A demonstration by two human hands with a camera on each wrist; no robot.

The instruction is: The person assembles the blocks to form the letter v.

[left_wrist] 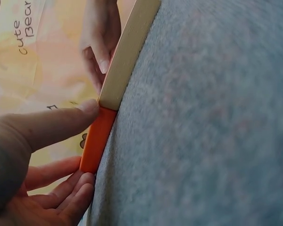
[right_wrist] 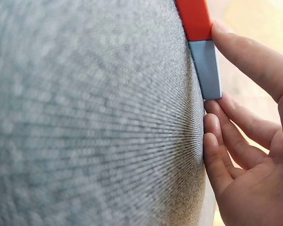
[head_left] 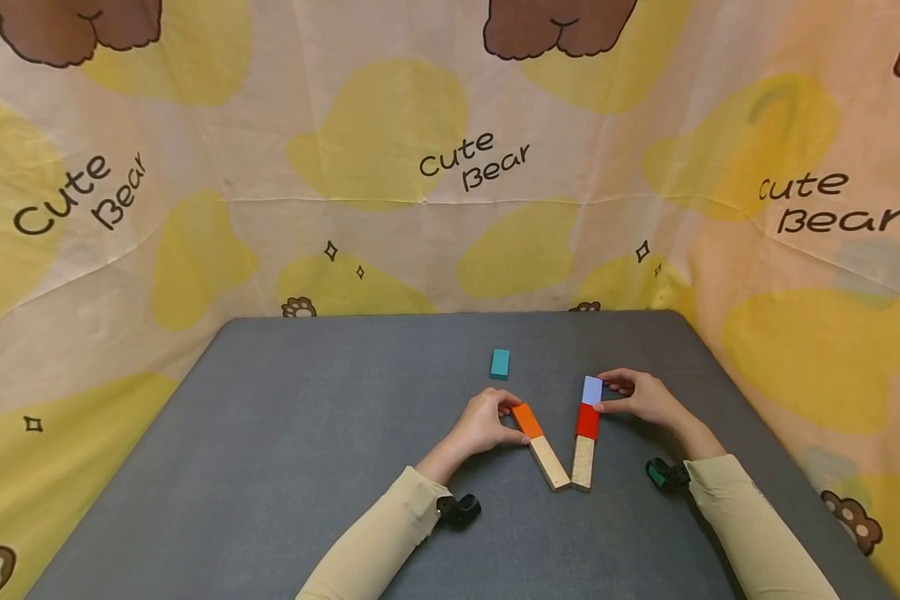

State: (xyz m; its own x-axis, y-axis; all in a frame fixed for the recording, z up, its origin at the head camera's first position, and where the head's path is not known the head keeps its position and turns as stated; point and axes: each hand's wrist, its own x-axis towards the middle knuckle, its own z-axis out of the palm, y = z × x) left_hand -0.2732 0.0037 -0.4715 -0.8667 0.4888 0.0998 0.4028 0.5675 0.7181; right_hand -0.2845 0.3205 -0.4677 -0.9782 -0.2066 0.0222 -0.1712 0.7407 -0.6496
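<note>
Flat wooden blocks lie on the grey table in a V. In the head view its left arm is an orange block [head_left: 527, 421] end to end with a plain wood block [head_left: 550, 462]. The right arm runs from a light blue block [head_left: 592, 390] through a red block [head_left: 587, 422] to another plain wood block [head_left: 582, 463]. My left hand [head_left: 482, 422] pinches the orange block, thumb at its joint with the wood, fingers at its far end. With my right hand [head_left: 640, 397] I pinch the light blue block, thumb by the red joint, fingertips at the outer end.
A teal block [head_left: 500, 364] lies alone farther back, beyond my left hand. The grey table [head_left: 307, 433] ends at a patterned cloth [head_left: 390, 167] hanging behind and at both sides. Black wrist cameras sit at both cuffs, the left one [head_left: 459, 510] close above the tabletop.
</note>
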